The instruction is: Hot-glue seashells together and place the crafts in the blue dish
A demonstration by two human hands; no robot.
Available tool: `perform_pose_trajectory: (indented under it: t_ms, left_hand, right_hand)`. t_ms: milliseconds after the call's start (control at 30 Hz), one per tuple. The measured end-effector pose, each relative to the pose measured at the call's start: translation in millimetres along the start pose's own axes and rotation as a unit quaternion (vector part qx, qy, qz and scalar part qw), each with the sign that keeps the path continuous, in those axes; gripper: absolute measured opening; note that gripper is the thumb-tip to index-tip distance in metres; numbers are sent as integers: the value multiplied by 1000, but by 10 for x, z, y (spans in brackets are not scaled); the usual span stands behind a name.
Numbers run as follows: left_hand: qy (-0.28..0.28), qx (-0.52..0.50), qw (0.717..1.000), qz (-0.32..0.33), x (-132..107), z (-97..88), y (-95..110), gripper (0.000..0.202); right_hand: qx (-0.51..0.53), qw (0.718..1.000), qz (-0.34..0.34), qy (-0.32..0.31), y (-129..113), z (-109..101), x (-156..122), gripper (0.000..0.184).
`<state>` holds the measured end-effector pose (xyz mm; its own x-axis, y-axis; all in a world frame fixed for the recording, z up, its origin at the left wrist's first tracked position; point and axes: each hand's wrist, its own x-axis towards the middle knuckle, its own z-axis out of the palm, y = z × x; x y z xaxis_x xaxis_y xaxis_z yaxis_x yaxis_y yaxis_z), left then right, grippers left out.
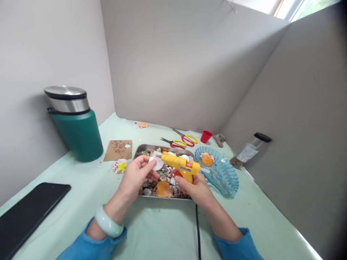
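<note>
You're apparently gluing, left hand (pixel 137 174) pinching a white seashell (pixel 157 164), right hand (pixel 200 188) gripping a hot-glue gun (pixel 176 162), needing steady aim.

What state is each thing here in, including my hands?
Left hand, pinching a white shell
Right hand, gripping the glue gun
Glue gun, glue stick poking out the back
Tray, filled with shells
Green bottle, upright, capped
Phone, lying flat, dark
Red cup, upright
Scissors, two pairs, lying down
Blue dish, holding an orange piece
Clear jar, capped
</note>
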<state>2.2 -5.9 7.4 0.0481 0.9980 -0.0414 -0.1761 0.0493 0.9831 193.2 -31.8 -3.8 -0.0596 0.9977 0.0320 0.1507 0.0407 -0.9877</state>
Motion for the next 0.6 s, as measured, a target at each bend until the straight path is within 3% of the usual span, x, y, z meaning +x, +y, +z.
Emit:
perform_pose_trajectory:
  t_ms: [600]
  left_hand:
    - [50,87,994,40,1,18,-11,29]
  right_hand:
    - [18,1000,2,2,23,6,-2,28]
